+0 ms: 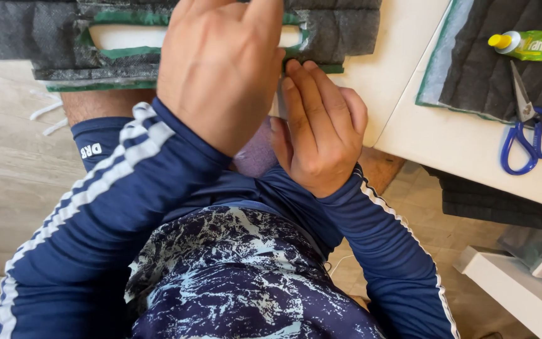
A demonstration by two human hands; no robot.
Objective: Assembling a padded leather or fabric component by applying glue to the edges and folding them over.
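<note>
A dark grey quilted felt piece (26,37) with green edging and a long slot-shaped opening lies on the white board (403,56) at the top. My left hand (221,69) lies over the piece's middle, its fingers reaching past the slot. Flat and with its fingers together, my right hand (321,125) presses its fingertips on the lower green edge of the piece. Neither hand holds a separate tool. The part of the piece beneath my hands is hidden.
A second grey quilted piece (490,63) lies at the top right. A green glue tube with a yellow cap (531,44) rests on it, and blue-handled scissors (531,125) lie beside it. More dark pieces (497,201) are stacked below the board. Wooden floor (14,163) lies to the left.
</note>
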